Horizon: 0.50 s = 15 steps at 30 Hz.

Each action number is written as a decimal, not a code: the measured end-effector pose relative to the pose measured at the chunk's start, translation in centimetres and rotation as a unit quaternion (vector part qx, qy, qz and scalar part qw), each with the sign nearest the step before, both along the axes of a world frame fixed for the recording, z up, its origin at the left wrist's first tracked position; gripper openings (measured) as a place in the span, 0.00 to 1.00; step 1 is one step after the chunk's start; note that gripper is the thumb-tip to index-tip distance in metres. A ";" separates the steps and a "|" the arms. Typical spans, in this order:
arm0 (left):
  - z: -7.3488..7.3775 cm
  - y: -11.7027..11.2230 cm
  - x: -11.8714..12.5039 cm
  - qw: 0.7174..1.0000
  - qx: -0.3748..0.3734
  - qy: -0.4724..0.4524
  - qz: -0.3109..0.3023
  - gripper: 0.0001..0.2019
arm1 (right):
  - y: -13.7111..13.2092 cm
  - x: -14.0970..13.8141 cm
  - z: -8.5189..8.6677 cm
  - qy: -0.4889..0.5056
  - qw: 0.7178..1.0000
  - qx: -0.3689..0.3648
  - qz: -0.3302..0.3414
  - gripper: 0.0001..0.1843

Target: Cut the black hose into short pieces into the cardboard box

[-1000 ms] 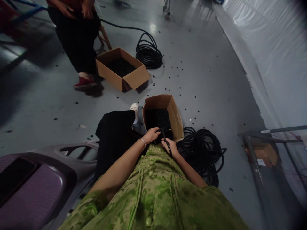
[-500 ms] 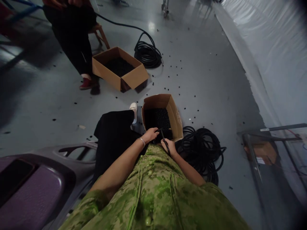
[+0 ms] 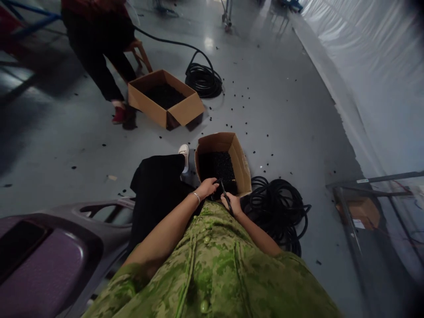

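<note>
Both my hands are held over the near edge of an open cardboard box [image 3: 241,161] filled with small black pieces. My left hand [image 3: 208,186] is closed around something dark at the box's near rim; I cannot make out what. My right hand [image 3: 232,203] is closed on a thin black hose [image 3: 226,198] that runs up from my lap toward the left hand. A large coil of black hose [image 3: 278,212] lies on the floor just right of the box and my right hand. My left leg in black trousers [image 3: 155,190] ends in a white shoe [image 3: 184,152].
Another person in dark trousers and red shoes [image 3: 99,48] stands at the upper left by a wooden stool. In front of them lies a second open box [image 3: 185,110] and another hose coil [image 3: 203,79]. Black bits litter the grey floor. A purple chair [image 3: 49,260] is at my left, a metal frame [image 3: 371,212] at right.
The other person has stepped away toward the upper left. My hands have stayed at the box's near edge, barely shifting.
</note>
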<state>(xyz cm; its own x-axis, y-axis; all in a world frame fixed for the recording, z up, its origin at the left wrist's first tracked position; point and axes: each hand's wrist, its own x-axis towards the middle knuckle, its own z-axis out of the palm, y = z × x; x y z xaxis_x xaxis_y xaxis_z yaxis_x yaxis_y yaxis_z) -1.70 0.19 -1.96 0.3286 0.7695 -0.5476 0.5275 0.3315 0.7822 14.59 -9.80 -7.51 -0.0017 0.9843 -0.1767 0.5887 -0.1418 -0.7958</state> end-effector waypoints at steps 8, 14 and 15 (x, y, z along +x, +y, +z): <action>0.2 -0.2 0.0 1.000 0.001 -0.016 0.020 0.05 | -0.2 0.4 0.8 0.075 0.996 -0.043 -0.023 0.17; 0.3 -0.3 -0.1 0.999 -0.005 -0.043 0.018 0.07 | 0.2 0.2 0.6 0.117 0.990 -0.071 -0.035 0.18; 0.4 -0.3 -0.1 0.999 -0.003 -0.047 0.016 0.06 | 0.3 0.2 0.5 0.119 0.990 -0.074 -0.032 0.17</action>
